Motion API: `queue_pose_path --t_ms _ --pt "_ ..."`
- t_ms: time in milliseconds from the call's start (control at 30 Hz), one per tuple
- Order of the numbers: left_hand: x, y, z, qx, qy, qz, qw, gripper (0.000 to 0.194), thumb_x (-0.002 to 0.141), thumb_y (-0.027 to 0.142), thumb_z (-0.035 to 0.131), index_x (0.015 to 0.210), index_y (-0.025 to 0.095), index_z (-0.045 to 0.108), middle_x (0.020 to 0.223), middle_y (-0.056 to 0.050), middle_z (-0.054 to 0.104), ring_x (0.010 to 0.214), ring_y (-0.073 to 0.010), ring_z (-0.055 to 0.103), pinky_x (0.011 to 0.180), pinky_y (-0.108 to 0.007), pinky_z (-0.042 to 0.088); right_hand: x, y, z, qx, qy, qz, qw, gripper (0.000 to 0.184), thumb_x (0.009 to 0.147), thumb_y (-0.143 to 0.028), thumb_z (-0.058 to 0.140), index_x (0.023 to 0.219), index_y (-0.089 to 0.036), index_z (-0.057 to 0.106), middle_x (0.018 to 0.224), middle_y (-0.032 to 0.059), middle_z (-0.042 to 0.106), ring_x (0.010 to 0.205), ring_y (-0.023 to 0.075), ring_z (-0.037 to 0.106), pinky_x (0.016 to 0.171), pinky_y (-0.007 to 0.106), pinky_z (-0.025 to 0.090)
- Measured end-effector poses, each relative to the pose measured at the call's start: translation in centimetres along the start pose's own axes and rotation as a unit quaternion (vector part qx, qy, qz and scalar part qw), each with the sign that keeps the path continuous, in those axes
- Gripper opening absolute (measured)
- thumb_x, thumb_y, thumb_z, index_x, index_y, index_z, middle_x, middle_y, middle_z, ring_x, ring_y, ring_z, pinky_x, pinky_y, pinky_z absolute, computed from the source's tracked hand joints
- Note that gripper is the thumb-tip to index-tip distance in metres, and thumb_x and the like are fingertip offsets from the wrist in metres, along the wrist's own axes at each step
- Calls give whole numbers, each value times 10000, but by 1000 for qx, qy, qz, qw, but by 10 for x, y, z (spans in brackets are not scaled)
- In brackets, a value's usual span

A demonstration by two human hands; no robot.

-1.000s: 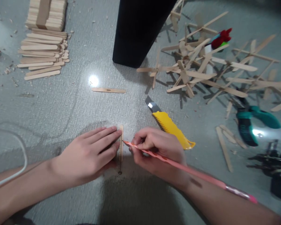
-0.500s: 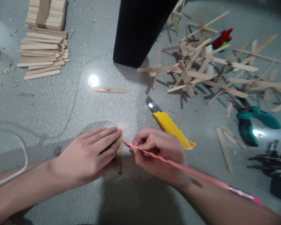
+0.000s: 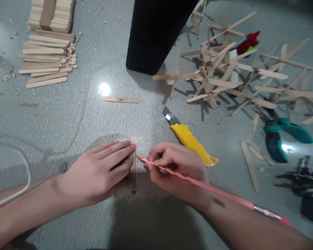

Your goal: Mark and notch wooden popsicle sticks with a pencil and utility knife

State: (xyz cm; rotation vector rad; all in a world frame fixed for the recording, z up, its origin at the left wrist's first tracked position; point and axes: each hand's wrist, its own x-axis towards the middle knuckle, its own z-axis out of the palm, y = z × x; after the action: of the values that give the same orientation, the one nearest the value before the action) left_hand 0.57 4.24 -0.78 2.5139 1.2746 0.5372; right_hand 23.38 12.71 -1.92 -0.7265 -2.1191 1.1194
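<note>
A pink pencil point(image 3: 211, 189) with a pink eraser is gripped in my right hand point(image 3: 174, 161), its tip touching or just beside the edge of a wooden craft stick point(image 3: 136, 149). The stick lies upright in the view, flat on the table. My left hand point(image 3: 99, 170) holds it down from the left, fingertips resting along its edge; the thumb is mostly hidden. A thin piece with a small round dark end point(image 3: 134, 192), like a nail, lies along the stick's lower part. Just beyond my right hand is a yellow utility knife point(image 3: 191, 142) with its blade out.
Another craft stick point(image 3: 121, 100) with a small slot lies farther off. A stack of loose sticks point(image 3: 47, 59) sits at upper left. Crossed-stick assemblies point(image 3: 211, 80) spread over the right, near green-handled pliers point(image 3: 275, 139). A black block-like object point(image 3: 156, 34) stands at the back; a white cable point(image 3: 26, 166) curves at left.
Almost nothing differs. The pencil's eraser end has shifted very slightly to the left, while both hands and the stick stay in place.
</note>
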Motion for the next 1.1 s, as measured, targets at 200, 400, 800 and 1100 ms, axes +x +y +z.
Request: queue_pose_path --t_ms 200,400,800,1100 --pt "1 -1 0 -3 10 -2 1000 319 1034 259 573 1253 56 688 1406 -185 685 1305 -323 677 1073 -477 624 1 0 0 5 -2 0 1000 287 808 -30 685 742 -226 487 748 -26 653 611 92 613 549 215 486" --pt "2 -1 0 -3 16 -2 1000 312 1035 276 588 1241 67 696 1402 -176 690 1312 -304 675 1096 -456 613 1 1 0 3 5 2 1000 298 796 -29 698 736 -228 485 742 -30 660 612 96 625 553 218 489" --pt "-1 3 -1 5 -8 1 1000 355 1012 219 604 1303 23 661 1422 -222 663 1332 -339 655 1102 -495 604 1 -1 0 2 3 8 1000 308 786 -23 685 724 -238 474 722 -36 650 592 98 607 527 220 466" --pt "-1 3 0 5 -5 -6 1000 354 1011 229 599 1300 36 664 1417 -213 669 1319 -340 664 1088 -495 615 2 -1 1 -1 10 16 1000 313 788 -31 700 716 -233 471 728 -34 656 589 95 616 531 218 475"
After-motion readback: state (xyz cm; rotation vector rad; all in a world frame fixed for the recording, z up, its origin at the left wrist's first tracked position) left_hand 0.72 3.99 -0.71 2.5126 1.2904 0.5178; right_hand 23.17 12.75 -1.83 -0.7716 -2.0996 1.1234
